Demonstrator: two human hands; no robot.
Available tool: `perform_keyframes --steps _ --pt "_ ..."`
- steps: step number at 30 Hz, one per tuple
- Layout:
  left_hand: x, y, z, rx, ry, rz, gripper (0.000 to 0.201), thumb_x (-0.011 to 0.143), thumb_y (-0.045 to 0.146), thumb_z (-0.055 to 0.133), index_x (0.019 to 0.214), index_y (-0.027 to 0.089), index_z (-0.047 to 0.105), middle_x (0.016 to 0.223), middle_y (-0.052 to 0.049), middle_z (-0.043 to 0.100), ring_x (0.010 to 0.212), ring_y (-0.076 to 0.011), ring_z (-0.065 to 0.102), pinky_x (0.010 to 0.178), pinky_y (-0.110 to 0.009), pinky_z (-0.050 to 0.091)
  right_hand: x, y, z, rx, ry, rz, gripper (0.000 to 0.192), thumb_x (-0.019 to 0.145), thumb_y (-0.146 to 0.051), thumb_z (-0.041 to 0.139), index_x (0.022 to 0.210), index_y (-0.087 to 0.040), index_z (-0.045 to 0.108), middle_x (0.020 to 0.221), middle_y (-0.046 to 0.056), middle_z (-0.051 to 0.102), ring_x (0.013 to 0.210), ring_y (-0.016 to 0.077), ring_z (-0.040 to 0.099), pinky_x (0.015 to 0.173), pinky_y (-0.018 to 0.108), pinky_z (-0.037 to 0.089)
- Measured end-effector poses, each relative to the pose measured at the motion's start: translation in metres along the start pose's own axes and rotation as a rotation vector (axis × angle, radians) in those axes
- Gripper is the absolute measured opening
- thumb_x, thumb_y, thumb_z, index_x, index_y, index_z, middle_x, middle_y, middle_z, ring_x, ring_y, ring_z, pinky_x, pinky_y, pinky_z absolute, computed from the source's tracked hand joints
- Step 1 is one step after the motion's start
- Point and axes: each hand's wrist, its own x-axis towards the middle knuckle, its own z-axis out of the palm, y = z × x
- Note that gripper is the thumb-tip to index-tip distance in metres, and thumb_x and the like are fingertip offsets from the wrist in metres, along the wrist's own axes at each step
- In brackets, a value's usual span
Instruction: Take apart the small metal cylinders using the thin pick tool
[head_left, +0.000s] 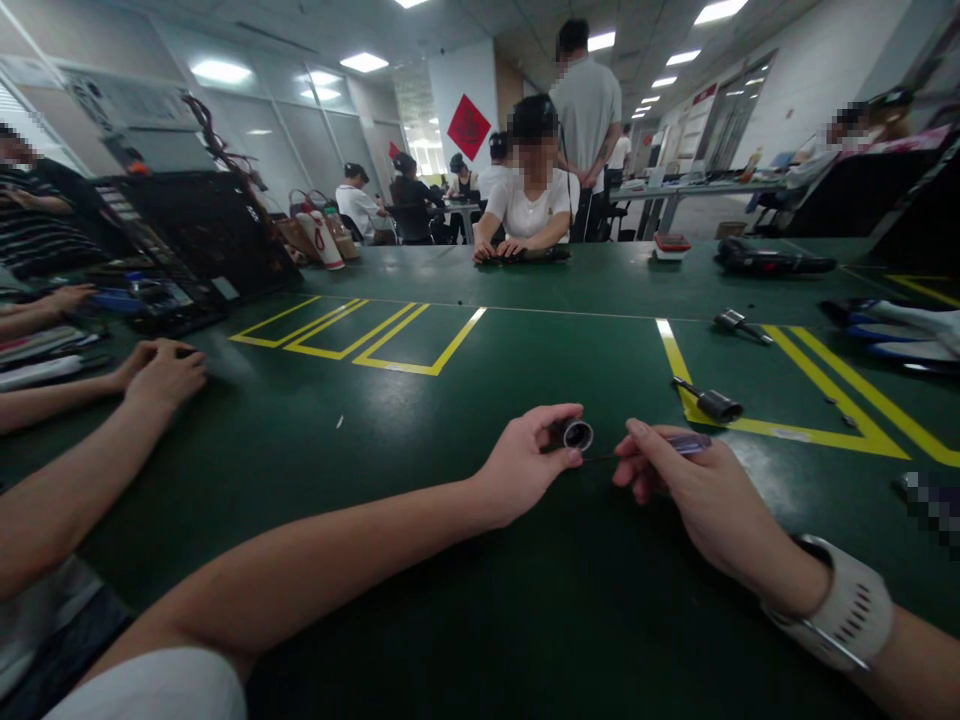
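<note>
My left hand [517, 465] pinches a dark metal cylinder [577, 435] between thumb and fingers, its open, bright-rimmed end facing me. In my right hand [694, 485] is a slim screwdriver [688, 443] with a translucent purplish handle. Its thin shaft points left, towards the lower edge of the cylinder; whether the tip touches it, I cannot tell. Beyond my right hand lies a dark metal part [720, 404] with a cup-shaped end and a narrow stem. A similar part [741, 326] rests farther back.
Yellow tape outlines [397, 368] mark the green table [360, 430]. A co-worker's hands [165, 375] rest at left; another person [529, 195] sits opposite. A black case-like object [772, 258] and a small red-and-white box [671, 247] stand at the back right. Small dark bits [847, 421] lie at right.
</note>
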Motion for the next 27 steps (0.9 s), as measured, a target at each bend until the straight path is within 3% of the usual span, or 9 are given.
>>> perform_keyframes --steps 9,17,22,27 --pt "0.001 0.000 -0.001 0.070 0.008 -0.013 0.052 0.071 0.003 0.063 0.120 0.019 0.053 0.115 -0.009 0.060 0.105 -0.0204 0.059 0.095 -0.044 0.047 0.003 -0.002 0.000 0.246 0.126 0.110 0.032 0.073 -0.046 0.066 0.068 -0.015 0.062 0.054 0.002 0.062 0.048 0.0112 0.054 0.044 0.021 0.042" --pt "0.002 0.010 -0.003 -0.043 0.077 0.002 0.050 0.071 0.000 0.063 0.117 0.016 0.055 0.108 -0.006 0.064 0.099 -0.0167 0.060 0.096 -0.039 0.046 -0.001 -0.004 0.005 0.197 0.056 0.075 0.033 0.072 -0.048 0.066 0.068 -0.015 0.063 0.055 0.002 0.062 0.048 0.0116 0.054 0.044 0.022 0.042" --pt "0.003 0.011 -0.003 -0.075 0.107 -0.011 0.050 0.069 -0.001 0.064 0.115 0.015 0.056 0.106 -0.007 0.065 0.096 -0.0164 0.061 0.096 -0.039 0.045 -0.002 -0.003 0.003 -0.007 0.019 -0.001 0.038 0.077 -0.052 0.058 0.072 -0.015 0.063 0.058 0.004 0.063 0.049 0.0130 0.055 0.046 0.024 0.044" --pt "0.002 0.012 -0.003 -0.096 0.093 -0.003 0.049 0.067 -0.001 0.064 0.113 0.015 0.059 0.105 -0.007 0.066 0.097 -0.0173 0.061 0.096 -0.039 0.043 -0.007 -0.012 0.004 -0.481 -0.094 -0.203 0.037 0.086 -0.047 0.046 0.070 -0.019 0.063 0.059 0.002 0.064 0.052 0.0143 0.057 0.047 0.026 0.042"
